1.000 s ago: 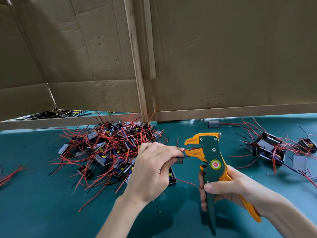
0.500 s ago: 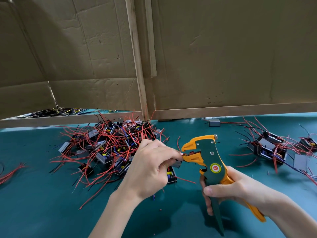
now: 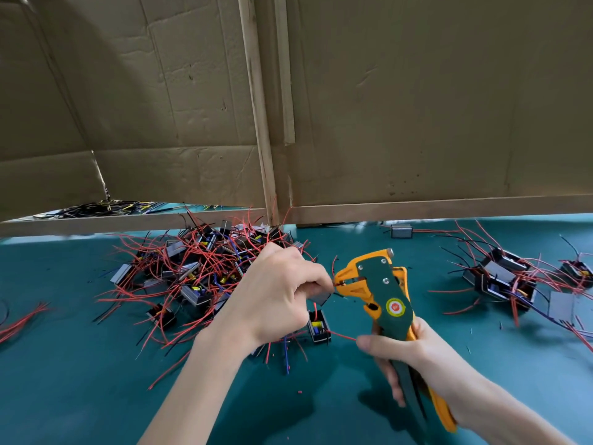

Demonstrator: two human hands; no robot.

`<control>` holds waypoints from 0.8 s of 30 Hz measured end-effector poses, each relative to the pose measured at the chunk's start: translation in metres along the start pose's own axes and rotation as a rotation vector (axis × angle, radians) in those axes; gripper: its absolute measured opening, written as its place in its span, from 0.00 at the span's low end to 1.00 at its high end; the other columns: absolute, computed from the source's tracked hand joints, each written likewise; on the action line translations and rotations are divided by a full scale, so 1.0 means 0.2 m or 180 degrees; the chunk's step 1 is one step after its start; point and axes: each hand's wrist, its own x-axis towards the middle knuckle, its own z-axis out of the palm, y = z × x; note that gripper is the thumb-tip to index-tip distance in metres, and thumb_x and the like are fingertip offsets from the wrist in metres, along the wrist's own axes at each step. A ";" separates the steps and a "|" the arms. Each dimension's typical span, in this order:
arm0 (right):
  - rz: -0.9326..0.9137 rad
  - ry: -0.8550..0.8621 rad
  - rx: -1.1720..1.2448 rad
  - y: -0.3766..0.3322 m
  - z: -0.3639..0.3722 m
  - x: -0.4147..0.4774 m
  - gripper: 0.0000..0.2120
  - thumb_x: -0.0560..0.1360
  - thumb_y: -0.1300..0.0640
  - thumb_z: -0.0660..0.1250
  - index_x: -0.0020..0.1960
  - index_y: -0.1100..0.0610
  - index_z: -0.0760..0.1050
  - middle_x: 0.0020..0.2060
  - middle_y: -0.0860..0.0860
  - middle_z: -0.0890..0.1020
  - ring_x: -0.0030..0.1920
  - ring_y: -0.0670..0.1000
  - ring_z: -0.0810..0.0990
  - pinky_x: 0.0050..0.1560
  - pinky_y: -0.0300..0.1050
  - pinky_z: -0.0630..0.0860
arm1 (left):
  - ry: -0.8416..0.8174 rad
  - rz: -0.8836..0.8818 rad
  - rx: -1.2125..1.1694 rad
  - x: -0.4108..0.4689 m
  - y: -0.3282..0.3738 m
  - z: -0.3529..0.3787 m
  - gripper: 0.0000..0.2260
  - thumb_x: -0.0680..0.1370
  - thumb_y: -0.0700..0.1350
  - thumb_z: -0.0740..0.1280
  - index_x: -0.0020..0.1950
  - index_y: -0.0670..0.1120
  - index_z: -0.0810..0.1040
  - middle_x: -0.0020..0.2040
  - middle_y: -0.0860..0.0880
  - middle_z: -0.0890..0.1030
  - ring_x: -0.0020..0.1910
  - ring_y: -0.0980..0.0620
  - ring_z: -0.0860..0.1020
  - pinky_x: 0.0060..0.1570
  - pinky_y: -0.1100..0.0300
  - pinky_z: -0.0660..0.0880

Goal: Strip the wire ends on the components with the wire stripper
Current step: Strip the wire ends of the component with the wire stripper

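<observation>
A: Left of the wire stripper (image 3: 382, 293)?
B: A heap of components (image 3: 192, 274). Then the left hand (image 3: 272, 300), fingers curled, pinching one component (image 3: 321, 297), its red wire at the stripper's jaws.
A: Right hand (image 3: 417, 358)?
B: Below the stripper's head, wrapped tight round both handles.

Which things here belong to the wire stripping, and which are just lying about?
In use: orange-and-green wire stripper, gripped by right hand; small grey wired component, held by left hand; heap of red-wired components.
Lying about: brown cardboard wall; loose red wire bundle, far left.
</observation>
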 end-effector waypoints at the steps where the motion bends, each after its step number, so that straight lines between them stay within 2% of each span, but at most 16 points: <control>1: -0.0003 -0.0161 0.0189 -0.01 0.00 0.00 0.17 0.56 0.49 0.80 0.33 0.55 0.76 0.25 0.60 0.74 0.21 0.56 0.73 0.26 0.45 0.74 | -0.0003 -0.0015 -0.0041 0.00 0.00 0.00 0.11 0.70 0.34 0.64 0.41 0.47 0.84 0.41 0.55 0.84 0.43 0.50 0.79 0.52 0.57 0.65; 4: -0.0138 -0.0425 0.1088 -0.04 -0.04 0.01 0.17 0.56 0.56 0.83 0.40 0.58 0.81 0.34 0.63 0.79 0.33 0.61 0.80 0.38 0.55 0.80 | 0.0144 -0.0039 -0.0307 0.01 -0.02 0.00 0.08 0.72 0.35 0.68 0.43 0.45 0.84 0.48 0.53 0.84 0.49 0.58 0.78 0.54 0.70 0.65; 6: -0.0228 -0.0287 0.1415 -0.06 -0.07 0.02 0.11 0.61 0.62 0.78 0.41 0.60 0.81 0.36 0.62 0.79 0.35 0.61 0.81 0.39 0.55 0.80 | 0.0225 -0.0116 -0.0462 0.02 -0.04 0.01 0.07 0.74 0.34 0.70 0.46 0.45 0.83 0.48 0.53 0.82 0.49 0.58 0.78 0.53 0.72 0.68; 7: -0.0257 -0.0148 0.1517 -0.07 -0.09 0.03 0.08 0.62 0.66 0.76 0.40 0.60 0.81 0.36 0.62 0.79 0.35 0.60 0.81 0.39 0.54 0.81 | 0.0249 -0.0236 -0.0562 0.02 -0.04 0.01 0.07 0.75 0.36 0.70 0.48 0.46 0.82 0.48 0.54 0.81 0.48 0.58 0.78 0.52 0.71 0.69; 9: -0.0232 0.0236 0.1674 -0.08 -0.11 0.04 0.07 0.61 0.64 0.73 0.39 0.62 0.81 0.36 0.62 0.80 0.35 0.60 0.82 0.37 0.53 0.81 | 0.0218 -0.0559 -0.0756 0.05 -0.06 0.04 0.05 0.77 0.41 0.69 0.50 0.51 0.79 0.49 0.58 0.79 0.47 0.60 0.76 0.49 0.69 0.70; 13: 0.0024 0.1067 0.1843 -0.05 -0.17 0.08 0.02 0.72 0.66 0.65 0.45 0.65 0.74 0.36 0.62 0.81 0.34 0.59 0.83 0.33 0.51 0.83 | -0.0031 -0.0957 -0.0866 0.22 -0.09 0.18 0.05 0.76 0.50 0.70 0.47 0.51 0.76 0.48 0.58 0.77 0.45 0.60 0.76 0.47 0.67 0.70; 16: 0.0266 0.1364 0.2044 -0.03 -0.22 0.11 0.02 0.76 0.66 0.62 0.47 0.65 0.72 0.37 0.62 0.81 0.38 0.62 0.82 0.31 0.51 0.82 | -0.0338 -0.0762 -0.0626 0.44 -0.08 0.33 0.06 0.76 0.47 0.71 0.48 0.48 0.76 0.49 0.52 0.77 0.46 0.53 0.75 0.48 0.60 0.69; 19: 0.0387 0.1412 0.2140 -0.03 -0.26 0.12 0.02 0.76 0.65 0.62 0.46 0.65 0.73 0.35 0.62 0.82 0.40 0.62 0.81 0.31 0.52 0.83 | -0.0355 -0.0412 -0.0466 0.70 -0.04 0.50 0.07 0.75 0.40 0.70 0.52 0.42 0.78 0.55 0.44 0.76 0.54 0.45 0.75 0.58 0.52 0.70; 20: 0.0397 0.1404 0.2139 -0.03 -0.27 0.12 0.02 0.76 0.65 0.62 0.46 0.65 0.73 0.35 0.62 0.82 0.40 0.62 0.81 0.31 0.52 0.83 | -0.0348 -0.0326 -0.0269 0.77 -0.02 0.55 0.10 0.76 0.38 0.69 0.57 0.41 0.77 0.63 0.43 0.74 0.63 0.43 0.72 0.65 0.51 0.66; 22: 0.0395 0.1354 0.2132 -0.03 -0.27 0.12 0.03 0.76 0.66 0.62 0.45 0.65 0.74 0.34 0.62 0.82 0.37 0.62 0.82 0.32 0.52 0.83 | -0.0387 -0.0195 0.0321 0.87 -0.01 0.64 0.21 0.77 0.37 0.67 0.70 0.43 0.69 0.77 0.44 0.60 0.77 0.44 0.54 0.75 0.49 0.49; 23: 0.0399 0.1316 0.2113 -0.03 -0.27 0.12 0.03 0.76 0.66 0.62 0.44 0.65 0.74 0.34 0.63 0.82 0.36 0.61 0.83 0.32 0.52 0.83 | -0.0386 -0.0196 0.0407 0.90 -0.01 0.66 0.24 0.77 0.35 0.66 0.73 0.44 0.66 0.79 0.45 0.55 0.78 0.46 0.48 0.75 0.48 0.43; 24: 0.0412 0.1282 0.2098 -0.03 -0.28 0.12 0.04 0.76 0.66 0.62 0.44 0.65 0.74 0.34 0.63 0.82 0.35 0.61 0.83 0.32 0.52 0.83 | -0.0374 -0.0232 0.0307 0.90 -0.02 0.67 0.24 0.78 0.33 0.64 0.73 0.44 0.67 0.79 0.45 0.54 0.78 0.47 0.47 0.75 0.49 0.42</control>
